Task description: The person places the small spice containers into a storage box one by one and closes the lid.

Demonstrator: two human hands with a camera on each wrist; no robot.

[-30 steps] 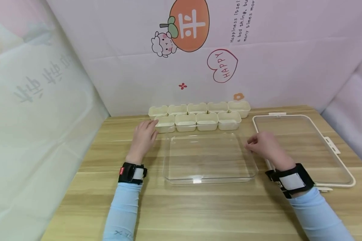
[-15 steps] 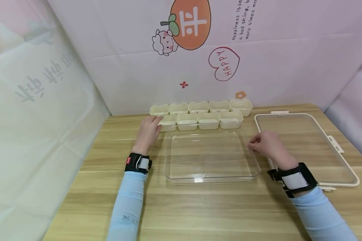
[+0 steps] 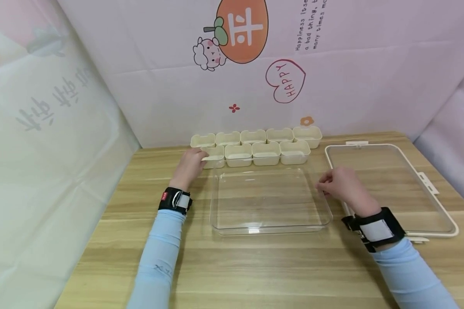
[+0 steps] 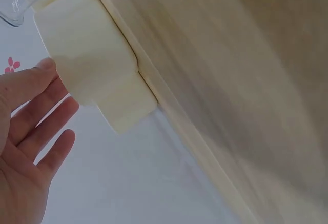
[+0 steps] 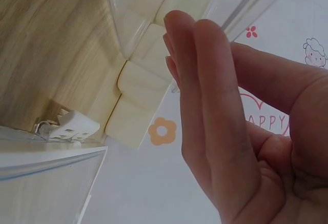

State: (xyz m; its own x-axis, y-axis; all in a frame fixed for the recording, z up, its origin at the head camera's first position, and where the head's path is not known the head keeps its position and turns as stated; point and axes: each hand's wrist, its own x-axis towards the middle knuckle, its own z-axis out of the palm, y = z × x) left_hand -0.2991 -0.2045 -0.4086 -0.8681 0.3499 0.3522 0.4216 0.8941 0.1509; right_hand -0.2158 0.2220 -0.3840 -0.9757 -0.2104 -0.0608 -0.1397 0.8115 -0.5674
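My left hand (image 3: 187, 168) pinches the rim of a small cream plastic cup (image 3: 215, 163), the leftmost of the front row. In the left wrist view the thumb tip lies at this cup's edge (image 4: 84, 39), and the other fingers extend below it. A shallow clear plastic box (image 3: 270, 228) stands in front of the cups. My right hand (image 3: 342, 186) holds the box's right rim between thumb and fingers. Seen from the right wrist, the clear wall (image 5: 251, 8) runs in between thumb and fingertips.
Several more cream cups (image 3: 266, 159) stand in two rows against the printed backdrop (image 3: 170, 98). At right, a clear lid (image 3: 386, 184) with a cream frame and side clips (image 3: 428, 183) lies on the wooden table (image 3: 232, 274).
My left hand has moved slightly right and forward and closed its fingers on the leftmost front cup's rim. The right hand stays at the box's rim.
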